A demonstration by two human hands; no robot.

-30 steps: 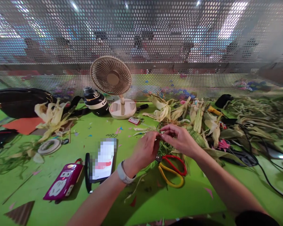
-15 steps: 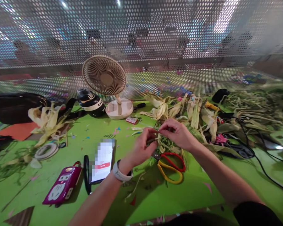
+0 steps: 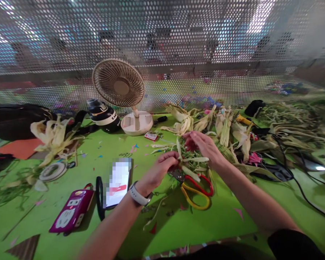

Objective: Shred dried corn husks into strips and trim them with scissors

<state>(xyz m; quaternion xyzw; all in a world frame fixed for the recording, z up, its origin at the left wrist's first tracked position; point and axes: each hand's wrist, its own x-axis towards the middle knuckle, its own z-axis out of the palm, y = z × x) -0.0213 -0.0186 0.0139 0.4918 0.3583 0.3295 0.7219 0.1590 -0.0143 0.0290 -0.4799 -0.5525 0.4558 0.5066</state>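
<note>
In left hand (image 3: 164, 166): pale husk piece (image 3: 184, 160), pinched between thumb and fingers close to where its strips meet, strips pointing toward 12, 3 and 4 o'clock. Clock below centred on that piece. At 1 o'clock, right hand (image 3: 203, 146), fingers bent, just beside the strips; nothing clearly held, fingertips partly hidden, cannot tell if touching. Around left wrist, white-banded watch (image 3: 139, 194).

Handling, as a guess: very light, thin, papery; probably springy along each strip, easy to crease or split along the grain, not very slippery. Best taken where the strips meet; tips likely too floppy for a firm hold.

Just beneath the husk piece, tangled green fibres (image 3: 199, 167). At 5, near, red-and-yellow scissors (image 3: 195, 206), lying flat. From 12 to 2, more husk bundles (image 3: 224, 130); at 3, pink paper flower (image 3: 254, 158). Between 8 and 9, lit phone (image 3: 120, 177); farther out at 8, purple case (image 3: 72, 211). At 9, well apart, tape roll (image 3: 44, 174). At 11, desk fan (image 3: 121, 87); at 10, dark bottle (image 3: 105, 119).

Underneath: bright green table (image 3: 222, 213), dotted with paper scraps (image 3: 154, 228). Beyond, across 10 to 2, perforated metal screen (image 3: 176, 50); behind it, blurred people (image 3: 24, 54) and bright lights (image 3: 262, 16).
</note>
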